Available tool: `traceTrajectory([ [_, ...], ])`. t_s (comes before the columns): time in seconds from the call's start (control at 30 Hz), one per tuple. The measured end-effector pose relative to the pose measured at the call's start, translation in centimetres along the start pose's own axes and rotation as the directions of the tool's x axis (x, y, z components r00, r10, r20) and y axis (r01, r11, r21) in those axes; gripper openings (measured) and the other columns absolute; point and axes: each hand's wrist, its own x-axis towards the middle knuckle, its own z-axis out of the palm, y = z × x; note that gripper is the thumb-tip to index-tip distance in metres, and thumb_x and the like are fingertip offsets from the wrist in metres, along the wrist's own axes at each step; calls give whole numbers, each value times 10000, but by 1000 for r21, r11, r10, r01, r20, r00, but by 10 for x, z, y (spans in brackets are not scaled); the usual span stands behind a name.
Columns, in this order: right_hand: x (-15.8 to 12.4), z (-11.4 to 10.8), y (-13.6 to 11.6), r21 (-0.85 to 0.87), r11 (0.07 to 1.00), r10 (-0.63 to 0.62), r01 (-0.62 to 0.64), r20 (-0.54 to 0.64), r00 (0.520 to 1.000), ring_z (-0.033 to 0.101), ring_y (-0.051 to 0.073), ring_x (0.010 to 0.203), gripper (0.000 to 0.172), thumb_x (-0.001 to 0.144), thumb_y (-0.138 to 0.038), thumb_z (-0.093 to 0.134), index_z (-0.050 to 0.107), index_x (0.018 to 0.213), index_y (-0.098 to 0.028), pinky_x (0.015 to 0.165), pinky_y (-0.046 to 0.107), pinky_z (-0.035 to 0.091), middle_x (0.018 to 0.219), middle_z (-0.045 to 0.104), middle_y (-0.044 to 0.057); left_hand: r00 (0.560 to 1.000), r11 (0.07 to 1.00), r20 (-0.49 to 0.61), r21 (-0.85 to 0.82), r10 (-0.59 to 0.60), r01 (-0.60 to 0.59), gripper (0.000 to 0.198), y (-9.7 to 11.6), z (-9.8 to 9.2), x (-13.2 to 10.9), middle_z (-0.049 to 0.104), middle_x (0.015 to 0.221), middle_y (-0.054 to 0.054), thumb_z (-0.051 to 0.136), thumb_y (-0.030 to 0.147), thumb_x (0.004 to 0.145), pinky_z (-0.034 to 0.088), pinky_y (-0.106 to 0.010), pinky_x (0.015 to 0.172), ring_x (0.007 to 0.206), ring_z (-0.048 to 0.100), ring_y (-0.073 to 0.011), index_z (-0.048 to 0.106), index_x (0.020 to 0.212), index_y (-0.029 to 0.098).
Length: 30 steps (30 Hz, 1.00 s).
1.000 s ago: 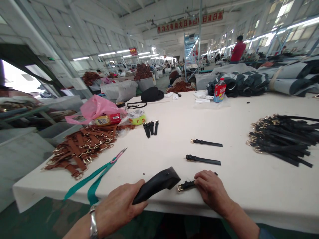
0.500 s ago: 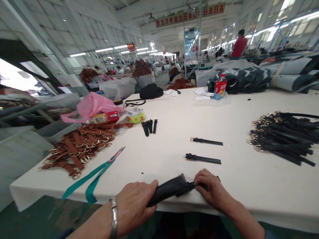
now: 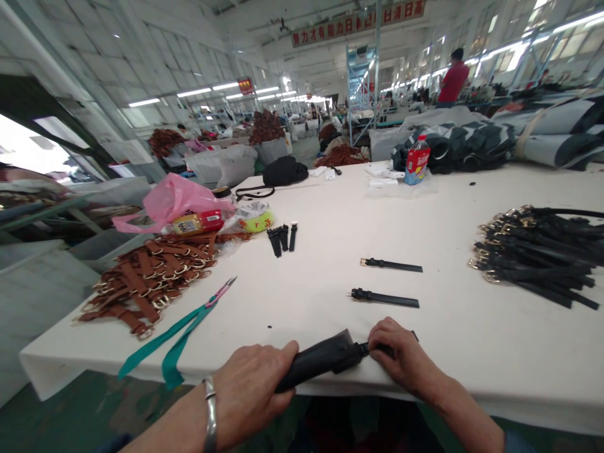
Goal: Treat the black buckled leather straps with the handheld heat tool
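Observation:
At the table's front edge, my left hand is wrapped round a black tool-like object, whose far end points right. My right hand pinches a black strap at that end; the strap's tip shows beyond my fingers. Two black buckle straps lie just above, one nearer and one farther. Several short black straps sit further left. A large pile of black straps with gold buckles is at the right.
Brown buckle straps are heaped at the left, beside scissors with teal ribbon. A pink bag lies behind them. At the back stand a red bottle and a black cap-like bundle. A person is far off.
The view has shifted slightly. Both hands keep nearly the same pose around the black object and the strap.

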Motion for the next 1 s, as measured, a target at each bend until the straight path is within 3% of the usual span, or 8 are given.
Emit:
traceTrajectory([
  [0.13, 0, 1, 3, 6, 1000, 5, -5, 7, 1000, 484, 166, 806, 138, 712, -68, 536, 545, 710, -205, 715, 329, 407, 779, 583, 12, 999, 999, -2, 10, -34, 34, 375, -7, 3, -4, 638, 954, -80, 454, 244, 744, 460, -422, 811, 919, 591, -269, 499, 1115, 217],
  [0.3, 0, 1, 1, -1, 1000, 9, -9, -2, 1000, 485, 163, 811, 150, 710, -56, 534, 540, 706, -206, 714, 324, 409, 785, 586, 10, 1000, 1000, 9, 31, 6, -7, 360, 1, -2, 1, 640, 966, -86, 452, 269, 752, 458, -453, 817, 922, 590, -288, 494, 1104, 206],
  [0.53, 0, 1, 1, 17, 1000, 0, 0, -5, 1000, 490, 159, 817, 146, 707, -64, 549, 550, 708, -210, 724, 320, 414, 783, 595, 5, 998, 999, 43, 15, -48, 48, 350, -4, -1, -6, 639, 956, -90, 439, 264, 746, 462, -429, 811, 921, 592, -277, 510, 1085, 212],
  [0.63, 0, 1, 2, 11, 1000, 5, -5, -13, 1000, 491, 159, 814, 146, 708, -63, 544, 551, 708, -208, 722, 321, 414, 783, 594, 8, 999, 999, 31, 37, -21, 20, 352, 0, -1, -5, 639, 965, -90, 449, 267, 745, 453, -437, 828, 935, 588, -281, 506, 1087, 211],
  [0.77, 0, -1, 0, 12, 1000, -2, 2, -18, 1000, 494, 158, 808, 146, 715, -64, 535, 554, 708, -209, 723, 322, 415, 781, 595, 8, 1000, 1000, 19, -10, -8, 8, 421, 6, 5, 0, 638, 977, -97, 428, 290, 762, 454, -447, 819, 927, 585, -283, 465, 1170, 196],
  [1.0, -6, -4, -5, -66, 997, 42, -47, -73, 996, 467, 181, 883, 154, 739, -112, 537, 572, 832, -231, 788, 359, 404, 850, 591, 15, 1000, 998, 15, -51, -18, 19, 451, -4, 14, -5, 633, 990, -103, 412, 303, 750, 452, -448, 826, 939, 581, -286, 461, 1185, 193],
])
